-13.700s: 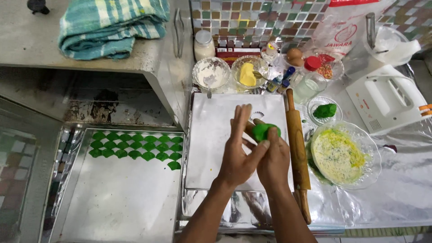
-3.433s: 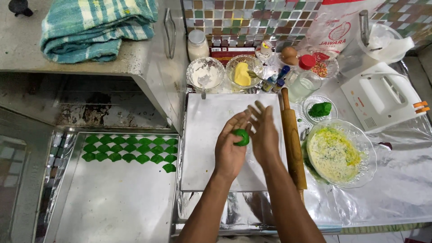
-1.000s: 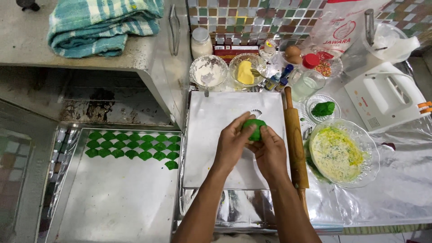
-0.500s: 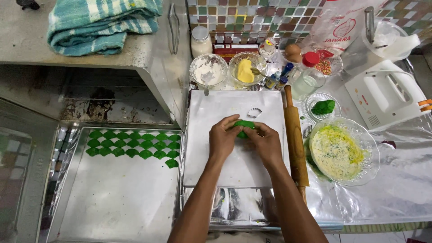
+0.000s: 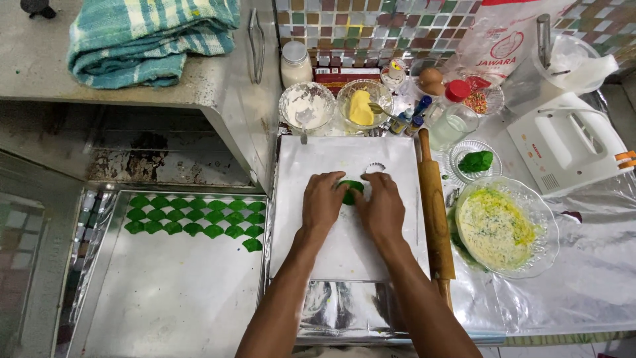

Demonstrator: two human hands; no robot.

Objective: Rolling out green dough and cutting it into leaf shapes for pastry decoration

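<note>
Green dough [image 5: 351, 191], a small lump, sits on the white board [image 5: 344, 245] near its upper middle, pressed between both hands. Left hand [image 5: 322, 201] lies palm down with fingers curled over the lump's left side; right hand [image 5: 379, 207] covers its right side, fingers bent onto the dough. Both hands bear on the dough rather than lifting it; only a sliver of green shows between the fingertips. Small round cutter [image 5: 375, 168] rests on the board just above the right hand, apart from it. Wooden rolling pin [image 5: 435, 212] lies lengthwise along the board's right edge, untouched. Right of the pin: large glass bowl [image 5: 507, 225] smeared with yellow-green batter residue, and above it a small glass dish [image 5: 474, 161] holding another green lump. Behind the board: bowl of white flour [image 5: 307, 106], bowl with yellow butter [image 5: 362, 105], small bottles, eggs, and a white hand mixer [image 5: 570, 149] on foil at far right. To the left, lower down, a metal baking tray [image 5: 165, 292] carries rows of green cut pieces [image 5: 192, 215] along its upper part. Folded teal checked towel [image 5: 149, 36] sits on the steel counter top left.
</note>
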